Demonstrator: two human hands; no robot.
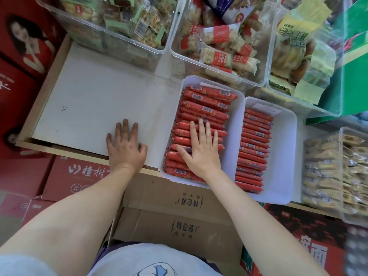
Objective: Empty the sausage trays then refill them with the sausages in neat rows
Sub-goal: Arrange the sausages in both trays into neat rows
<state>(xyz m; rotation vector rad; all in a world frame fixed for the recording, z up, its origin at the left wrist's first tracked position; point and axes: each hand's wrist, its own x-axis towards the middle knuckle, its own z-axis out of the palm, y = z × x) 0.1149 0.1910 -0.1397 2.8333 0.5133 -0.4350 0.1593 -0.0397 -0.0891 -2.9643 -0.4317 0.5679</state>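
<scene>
Head view: right hand [201,150], fingers spread, presses red wrapped sausages [201,108] in white plastic tray [238,124] at three o'clock; left hand [125,148] flat on white shelf [89,100]; rows look near finished; next, straighten strays.

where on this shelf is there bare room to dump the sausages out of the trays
The one free patch is the white shelf board, bordered by the wooden edge on the left, the clear bins behind, and the left sausage tray. The left hand lies flat on its near part. Right of that it is crowded: the right hand rests on the sausages, and the second tray stands alongside.
</scene>
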